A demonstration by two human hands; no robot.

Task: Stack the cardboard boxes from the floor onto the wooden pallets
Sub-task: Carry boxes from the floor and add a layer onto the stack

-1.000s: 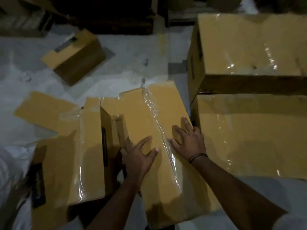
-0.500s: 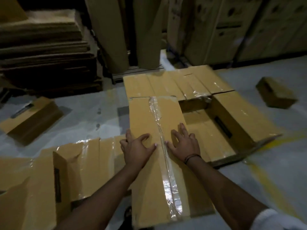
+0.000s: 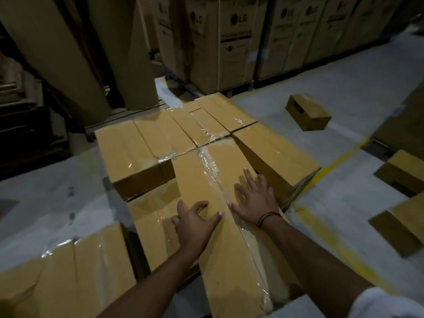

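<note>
Overhead, we look down on a dim warehouse floor.
Backdrop: tall LG-printed cartons [image 3: 231, 42] stand in a row along the far wall.
Stack: low taped boxes [image 3: 146, 145] lie packed side by side on the floor ahead of us; whatever bears them is hidden from us.
Long box: a long cardboard box [image 3: 220, 237] with clear tape down its middle lies on the lower boxes, its far end butting the stack.
Near carton: a taped box [image 3: 68, 276] sits at lower left, just beside the long box.
Stray box: a small box [image 3: 308, 112] rests alone on the floor, well apart to the right.
Left hand: our left hand [image 3: 195, 223] presses flat, fingers spread, left of the tape.
Right hand: our right hand [image 3: 254, 200], fingers splayed wide, lies flat right of the tape, grasping nothing.
</note>
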